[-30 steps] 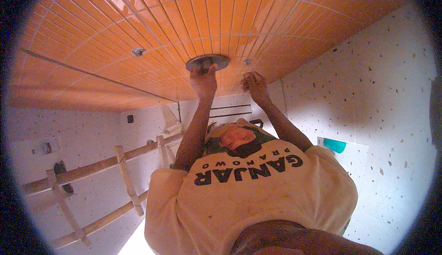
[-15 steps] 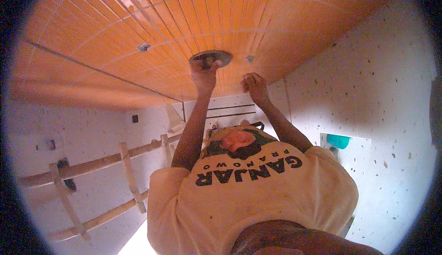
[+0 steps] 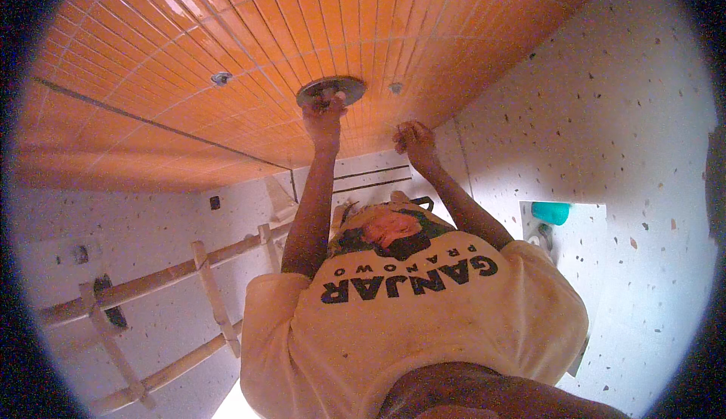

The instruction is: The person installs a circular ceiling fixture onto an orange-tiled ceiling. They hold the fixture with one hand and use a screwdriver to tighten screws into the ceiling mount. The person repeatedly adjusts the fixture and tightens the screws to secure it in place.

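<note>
A round metal cover plate (image 3: 349, 88) lies against the orange tiled wall (image 3: 423, 48). My left hand (image 3: 323, 125) reaches up to it, its fingers bent around the fitting at the plate's centre, which they partly cover. Lower and to the right, my right hand (image 3: 417, 145) is held off the wall with curled fingers. Something thin may be between its fingertips, too small to make out. Small metal fittings stick out of the tiles on both sides of the plate, a left one (image 3: 221, 79) and a right one (image 3: 395, 88).
Speckled white wall (image 3: 575, 131) rises on the right, with a recess holding a teal object (image 3: 550, 212). At lower left stands a wooden ladder (image 3: 159, 274). Two dark slots (image 3: 370, 178) run along the pale surface below the tiles.
The view has shifted a little, so the plate and wall fittings appear slightly further left. My left hand stays at the plate with its fingers slightly rearranged; my right hand stays curled.
</note>
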### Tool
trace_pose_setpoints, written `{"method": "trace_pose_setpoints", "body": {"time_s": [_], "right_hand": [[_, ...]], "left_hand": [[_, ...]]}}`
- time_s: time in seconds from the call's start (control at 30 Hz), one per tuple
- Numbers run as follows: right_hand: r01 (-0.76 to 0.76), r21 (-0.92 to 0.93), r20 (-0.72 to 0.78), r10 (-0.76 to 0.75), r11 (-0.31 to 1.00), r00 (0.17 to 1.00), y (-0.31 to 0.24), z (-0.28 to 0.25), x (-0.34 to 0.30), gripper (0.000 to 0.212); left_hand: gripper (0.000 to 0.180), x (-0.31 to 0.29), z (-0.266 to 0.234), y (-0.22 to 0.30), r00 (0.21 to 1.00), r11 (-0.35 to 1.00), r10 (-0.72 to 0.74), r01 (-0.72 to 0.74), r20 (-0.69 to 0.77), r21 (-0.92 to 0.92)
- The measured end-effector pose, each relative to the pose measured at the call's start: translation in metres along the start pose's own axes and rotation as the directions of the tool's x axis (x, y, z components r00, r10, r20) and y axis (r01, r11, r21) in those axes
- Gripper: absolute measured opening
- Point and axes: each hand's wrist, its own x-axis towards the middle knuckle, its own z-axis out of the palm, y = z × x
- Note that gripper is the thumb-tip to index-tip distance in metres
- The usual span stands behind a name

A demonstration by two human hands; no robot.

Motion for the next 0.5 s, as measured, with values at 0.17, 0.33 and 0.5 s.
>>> {"method": "trace_pose_setpoints", "body": {"time_s": [0.17, 0.33, 0.5], "right_hand": [[-0.03, -0.004, -0.003, 0.03, 1.0, 1.0, -0.012, 0.003, -0.009, 0.02], [-0.037, -0.058, 0.003, 0.037, 0.998, 0.999, -0.008, 0.0, -0.007, 0.021], [0.295, -0.331, 0.019, -0.307, 0.896, 0.952, 0.032, -0.009, 0.004, 0.023]], "left_hand": [[0.035, -0.002, 0.003, 0.003, 0.999, 0.998, -0.03, 0.029, -0.03, -0.049], [0.035, -0.005, -0.001, 0.004, 0.999, 0.993, -0.054, 0.053, -0.006, -0.106], [0.036, -0.008, 0.005, 0.005, 0.995, 0.988, -0.09, 0.083, -0.047, -0.131]]}}
